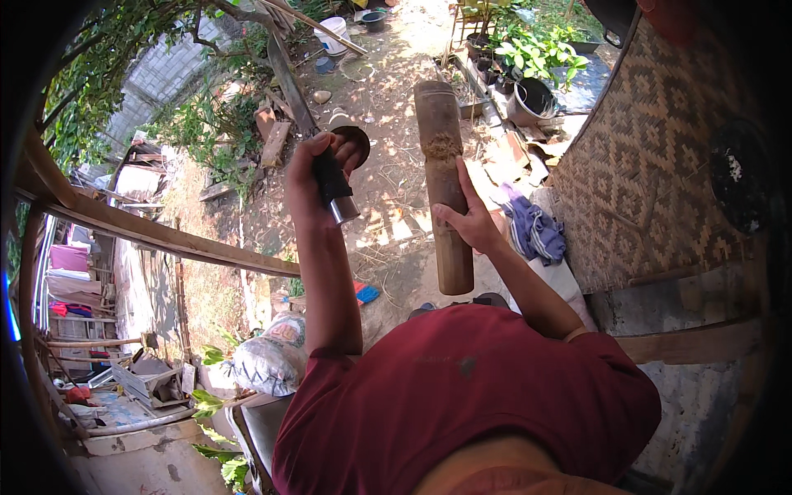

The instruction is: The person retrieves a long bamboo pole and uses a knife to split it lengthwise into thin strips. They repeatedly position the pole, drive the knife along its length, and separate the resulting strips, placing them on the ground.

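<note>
While the left hand closes round the black handle of a long blade, the right hand clasps a brown cylinder to its right, probably bamboo: likely stiff, fairly light, best held below its roughened band.

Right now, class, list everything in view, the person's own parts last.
Long knife: one, grey blade, black handle, upper centre-left.
Cylinder: one, brown, upper centre.
Cloth heap: one, blue-purple, right of the cylinder.
Woven panel: one, brown and tan, right.
Leafy plants: several, green, upper left and right.
Bucket: one, white, top.
Sack: at least one, whitish, lower left.
Clutter: uncountable, mixed colours, left.
Shirt: one, maroon, lower centre.
Left hand: one, bare, gripping the knife.
Right hand: one, bare, on the cylinder.
</note>
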Demonstrator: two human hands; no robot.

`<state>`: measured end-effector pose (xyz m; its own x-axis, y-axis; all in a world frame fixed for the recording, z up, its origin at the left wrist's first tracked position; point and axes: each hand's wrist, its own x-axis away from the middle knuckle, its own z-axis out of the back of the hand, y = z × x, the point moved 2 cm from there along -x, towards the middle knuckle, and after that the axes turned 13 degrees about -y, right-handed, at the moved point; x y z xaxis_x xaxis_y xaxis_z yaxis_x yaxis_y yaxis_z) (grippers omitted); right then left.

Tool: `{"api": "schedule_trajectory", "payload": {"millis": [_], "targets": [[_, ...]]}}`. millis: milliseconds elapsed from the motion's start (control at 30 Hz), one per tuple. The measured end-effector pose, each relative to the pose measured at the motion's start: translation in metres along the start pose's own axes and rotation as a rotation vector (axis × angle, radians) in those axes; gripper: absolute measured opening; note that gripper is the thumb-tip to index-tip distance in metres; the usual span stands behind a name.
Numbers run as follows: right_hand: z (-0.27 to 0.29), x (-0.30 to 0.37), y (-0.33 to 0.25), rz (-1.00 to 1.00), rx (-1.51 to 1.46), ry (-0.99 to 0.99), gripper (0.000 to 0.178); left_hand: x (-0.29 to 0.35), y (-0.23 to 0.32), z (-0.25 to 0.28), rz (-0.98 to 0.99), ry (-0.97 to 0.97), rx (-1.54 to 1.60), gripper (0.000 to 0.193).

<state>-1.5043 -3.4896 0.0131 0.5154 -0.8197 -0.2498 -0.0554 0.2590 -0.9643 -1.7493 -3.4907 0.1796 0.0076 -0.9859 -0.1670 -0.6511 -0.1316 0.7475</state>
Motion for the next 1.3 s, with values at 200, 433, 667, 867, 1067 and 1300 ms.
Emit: {"api": "schedule_trajectory", "payload": {"millis": [200,433,667,867,1067,1300], "targets": [[-0.032,-0.11,-0.068,0.031,0.395,0.058,0.11,-0.018,0.002,-0.034,-0.04,0.069,-0.137,0.019],[-0.045,-0.167,-0.084,0.316,0.566,0.352,0.125,-0.025,0.021,-0.014,-0.07,-0.073,-0.08,0.018],[-0.032,-0.187,-0.088,0.367,0.567,0.344,0.124,0.048,0.011,0.002,-0.059,0.165,-0.633,0.021],[-0.034,-0.205,-0.087,0.451,0.59,0.34,0.127,0.086,-0.015,0.009,-0.186,0.333,-1.033,0.029],[-0.038,-0.206,-0.091,0.397,0.546,0.301,0.128,0.079,-0.032,0.011,-0.235,0.308,-0.753,0.038],[-0.037,-0.209,-0.093,0.371,0.542,0.295,0.128,0.095,-0.034,0.029,-0.118,0.372,-0.531,0.025]]}}
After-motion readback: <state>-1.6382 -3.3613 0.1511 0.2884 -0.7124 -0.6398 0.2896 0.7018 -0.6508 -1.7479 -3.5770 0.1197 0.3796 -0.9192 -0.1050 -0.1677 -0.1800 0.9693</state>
